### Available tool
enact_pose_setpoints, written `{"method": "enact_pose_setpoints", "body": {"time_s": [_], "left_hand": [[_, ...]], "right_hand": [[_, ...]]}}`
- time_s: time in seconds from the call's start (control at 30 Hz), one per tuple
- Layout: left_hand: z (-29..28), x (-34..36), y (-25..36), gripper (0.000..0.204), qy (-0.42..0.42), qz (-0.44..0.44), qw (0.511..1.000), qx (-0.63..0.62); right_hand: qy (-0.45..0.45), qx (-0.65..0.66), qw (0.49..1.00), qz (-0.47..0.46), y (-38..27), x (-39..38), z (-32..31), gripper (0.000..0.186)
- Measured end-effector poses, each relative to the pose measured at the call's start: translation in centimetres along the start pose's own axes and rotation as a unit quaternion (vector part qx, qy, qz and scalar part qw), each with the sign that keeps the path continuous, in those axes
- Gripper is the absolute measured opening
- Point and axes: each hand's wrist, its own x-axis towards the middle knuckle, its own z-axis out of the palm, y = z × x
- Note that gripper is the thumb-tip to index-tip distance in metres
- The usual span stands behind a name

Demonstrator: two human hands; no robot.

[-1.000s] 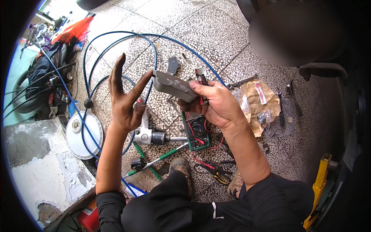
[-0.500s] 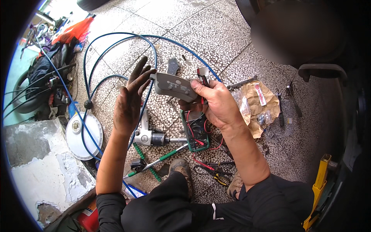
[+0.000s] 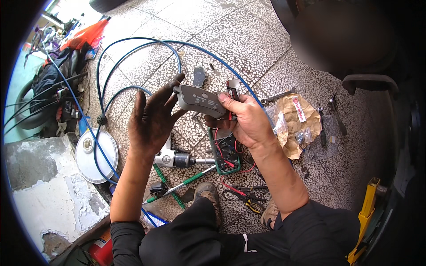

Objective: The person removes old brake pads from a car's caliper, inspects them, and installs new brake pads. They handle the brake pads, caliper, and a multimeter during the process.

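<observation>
White round lid (image 3: 96, 155): one, at far left; from here I cannot tell what lies under it.
Left hand (image 3: 151, 122): fingers spread apart by the held pad's left end; I cannot tell whether they touch.
Impact wrench (image 3: 166, 159): one, on the floor.
Brake pads: I count two, the held pad (image 3: 202, 101) aloft, the floor pad (image 3: 199, 77) beyond.
Multimeter (image 3: 228, 150): one, green-cased.
Right hand (image 3: 250, 119): clamped on the held pad's right end.
Brown paper (image 3: 310, 117): one, bearing a clear packet (image 3: 303, 135), contents unclear to me.
</observation>
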Motion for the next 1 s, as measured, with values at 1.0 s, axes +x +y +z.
{"method": "enact_pose_setpoints", "body": {"time_s": [1.0], "left_hand": [[0.0,0.1,3.0,0.053,-0.021,0.256,0.178,0.95]], "right_hand": [[0.014,0.004,0.998,0.067,0.1,0.2,-1.2,0.022]]}}
